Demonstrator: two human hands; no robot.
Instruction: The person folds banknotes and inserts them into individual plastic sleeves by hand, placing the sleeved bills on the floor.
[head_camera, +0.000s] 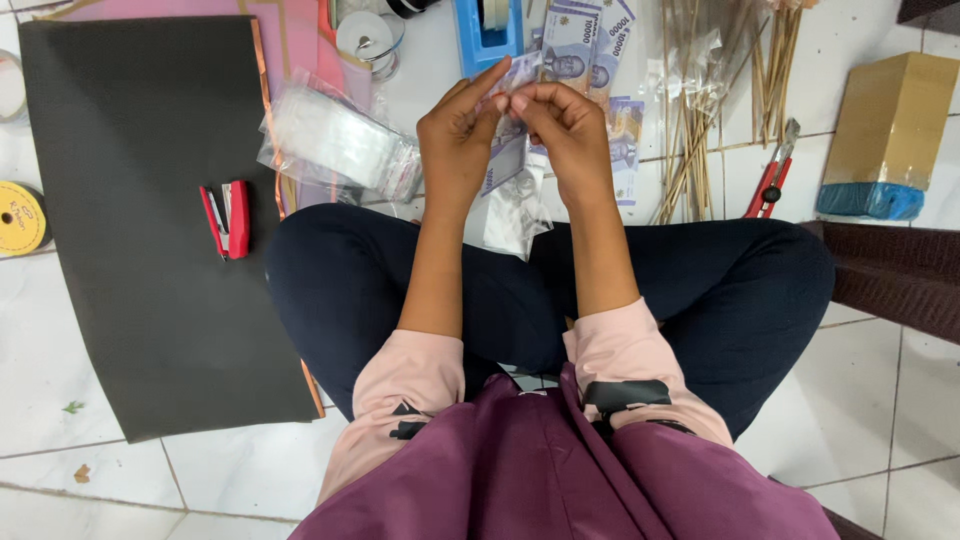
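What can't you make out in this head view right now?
- Purple banknote: middle covered by the left hand and right hand.
- Clear plastic sleeve: opening hidden behind the wrists.
- Blue tape dispenser: cut off by the top edge.
- Bamboo sticks: too thin to count.

Floor (60, 360): white glazed tiles with thin grey grout lines, a few small specks of debris near left. Light even and diffuse, soft shadows only. A large black sheet (140, 200) lies flat on the floor at left, over a pink sheet (200, 10) at far left. At right edge, a dark brown woven mat (900, 275). No walls, windows or furniture in view.
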